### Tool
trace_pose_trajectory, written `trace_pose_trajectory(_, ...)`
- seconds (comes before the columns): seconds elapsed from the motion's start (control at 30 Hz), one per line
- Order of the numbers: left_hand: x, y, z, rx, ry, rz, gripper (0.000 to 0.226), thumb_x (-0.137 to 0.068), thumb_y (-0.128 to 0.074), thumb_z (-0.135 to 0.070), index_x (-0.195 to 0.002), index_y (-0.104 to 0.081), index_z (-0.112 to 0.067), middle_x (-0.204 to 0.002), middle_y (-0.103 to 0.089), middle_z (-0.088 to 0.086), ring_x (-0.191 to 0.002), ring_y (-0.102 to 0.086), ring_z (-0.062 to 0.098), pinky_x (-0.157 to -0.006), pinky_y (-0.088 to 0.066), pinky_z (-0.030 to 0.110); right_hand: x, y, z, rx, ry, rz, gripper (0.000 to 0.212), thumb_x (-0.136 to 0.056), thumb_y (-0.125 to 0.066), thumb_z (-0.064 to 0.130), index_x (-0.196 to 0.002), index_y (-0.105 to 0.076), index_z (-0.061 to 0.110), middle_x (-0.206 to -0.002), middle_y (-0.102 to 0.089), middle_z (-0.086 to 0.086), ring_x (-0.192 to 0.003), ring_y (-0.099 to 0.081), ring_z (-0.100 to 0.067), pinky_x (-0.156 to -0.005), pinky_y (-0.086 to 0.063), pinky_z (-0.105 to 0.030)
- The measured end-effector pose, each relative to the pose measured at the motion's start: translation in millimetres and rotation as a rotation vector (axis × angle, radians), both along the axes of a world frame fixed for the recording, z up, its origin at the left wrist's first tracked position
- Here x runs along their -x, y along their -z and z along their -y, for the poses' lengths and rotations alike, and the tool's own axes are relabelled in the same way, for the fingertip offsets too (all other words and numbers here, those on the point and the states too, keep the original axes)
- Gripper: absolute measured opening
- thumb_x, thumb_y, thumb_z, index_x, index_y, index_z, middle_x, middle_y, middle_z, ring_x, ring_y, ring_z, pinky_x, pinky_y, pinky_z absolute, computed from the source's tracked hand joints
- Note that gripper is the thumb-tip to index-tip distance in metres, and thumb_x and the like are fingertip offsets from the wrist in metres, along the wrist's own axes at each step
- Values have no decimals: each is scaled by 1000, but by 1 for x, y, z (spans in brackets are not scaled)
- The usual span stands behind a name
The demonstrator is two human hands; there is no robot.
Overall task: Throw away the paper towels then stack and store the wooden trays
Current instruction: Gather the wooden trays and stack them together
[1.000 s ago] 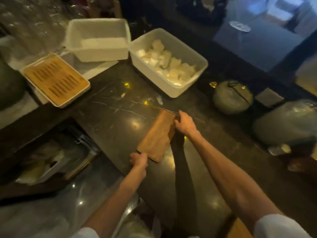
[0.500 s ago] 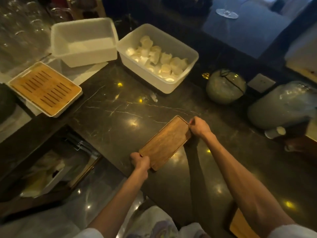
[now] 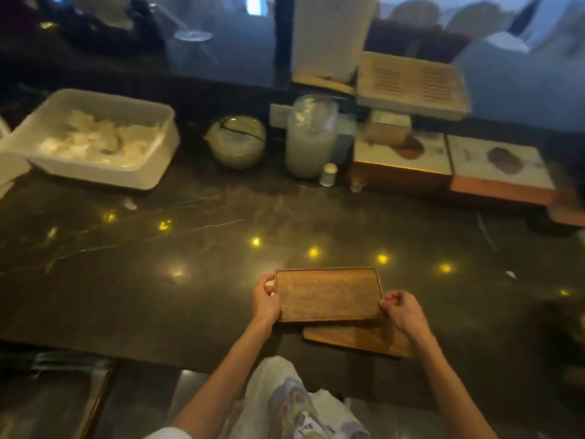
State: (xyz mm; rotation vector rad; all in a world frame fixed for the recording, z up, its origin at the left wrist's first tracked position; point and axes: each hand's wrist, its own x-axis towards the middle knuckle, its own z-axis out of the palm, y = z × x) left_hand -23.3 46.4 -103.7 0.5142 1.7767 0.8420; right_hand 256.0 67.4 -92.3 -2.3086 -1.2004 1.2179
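**Upper wooden tray** [image 3: 327,294]: flat, rectangular, long side square to the person. It is near the front edge of the dark marble worktop [image 3: 190,248].
- The left hand [image 3: 266,299] grips its left short edge.
- The right hand [image 3: 402,312] grips its near right corner.
- The fingers [image 3: 392,300] of both hands are curled round the rim.

**Lower wooden tray** [image 3: 357,339]: lies on the worktop under the first, skewed and offset toward the person and to the right. Whether the two trays touch cannot be told.

**Behind, well apart:** a white plastic tub [image 3: 152,166] with blurred white contents, and a glass jar [image 3: 311,137].

**Risks, as judged:**
- The trays do not line up. If the upper one is set down as it is, the stack would likely sit crooked and overhang, and could rock or slide when carried.
- The lower tray is close to the worktop's front edge, so a push from above might nudge it off.
- The right hand holds only a corner, so the tray could tip if the left hand lets go first.

**Change from the earlier frames:**
- The held tray was diagonal then, over bare worktop further left. It is now turned square and brought over the second tray.
- The view has swung right, so the empty white tub and the slatted tray at the left are out of sight.
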Motion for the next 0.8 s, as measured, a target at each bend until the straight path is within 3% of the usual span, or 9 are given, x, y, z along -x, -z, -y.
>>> trace_pose_trajectory(0.13, -48, 4, 4, -2, 128, -164, 42, -86, -60, 7, -124, -57, -11, -107, -70, 16, -95, -66, 25, -86, -57, 40, -46, 11, 30, 9, 42, 47, 11, -89, -66, 18, -98, -58, 19, -90, -62, 1, -87, -60, -18, -72, -46, -32)
trace_pose_trajectory(0.23, -63, 5, 4, -10, 208, -280, 41, -84, -67, 1, -123, -59, -12, -92, -67, 1, -78, -61, 9, -65, -52, 19, -60, 20, 47, -2, 36, 59, 13, -88, -67, 19, -98, -58, 18, -85, -60, 4, -81, -58, -16, -71, -44, -30)
trace_pose_trajectory(0.3, -67, 6, 2, -12, 273, -325, 42, -84, -69, -3, -124, -58, -13, -90, -65, -4, -77, -58, 5, -62, -48, 15, -63, 24, 54, -11, 34, 83, 11, -89, -66, 19, -98, -59, 17, -83, -58, 5, -78, -55, -14, -70, -42, -29)
trace_pose_trajectory(0.37, -68, 8, 2, 14, 330, -342, 43, -85, -68, -5, -126, -56, -14, -96, -66, -2, -83, -61, 9, -64, -52, 20, -62, 27, 59, 2, 46, 103, 9, -90, -65, 18, -96, -58, 18, -86, -58, 3, -79, -53, -15, -69, -40, -28)
trace_pose_trajectory(0.43, -67, 10, 4, 43, 377, -383, 43, -87, -66, -5, -127, -56, -15, -115, -63, 7, -102, -63, 19, -81, -59, 36, -58, 28, 63, -3, 70, 111, 8, -90, -64, 18, -93, -57, 20, -87, -57, 1, -78, -52, -16, -67, -39, -29)
trace_pose_trajectory(0.5, -65, 14, 5, 26, 406, -410, 40, -87, -64, -4, -125, -57, -14, -121, -60, 10, -112, -61, 26, -93, -55, 44, -55, 27, 67, -44, 87, 108, 8, -91, -63, 16, -94, -57, 20, -87, -58, 3, -80, -56, -16, -62, -40, -28)
trace_pose_trajectory(0.7, -65, 18, 5, -51, 467, -405, 33, -84, -62, 3, -116, -58, -7, -112, -67, 13, -103, -66, 24, -89, -56, 36, -48, 19, 70, -89, 115, 136, 12, -93, -58, 10, -91, -53, 21, -89, -57, 2, -84, -54, -16, -75, -46, -33)
trace_pose_trajectory(0.8, -64, 20, 7, -44, 505, -379, 33, -86, -63, 0, -117, -55, -9, -118, -59, 11, -109, -61, 24, -96, -54, 41, -50, 22, 72, -68, 119, 151, 9, -93, -57, 10, -100, -57, 16, -93, -57, 0, -85, -53, -16, -75, -43, -32)
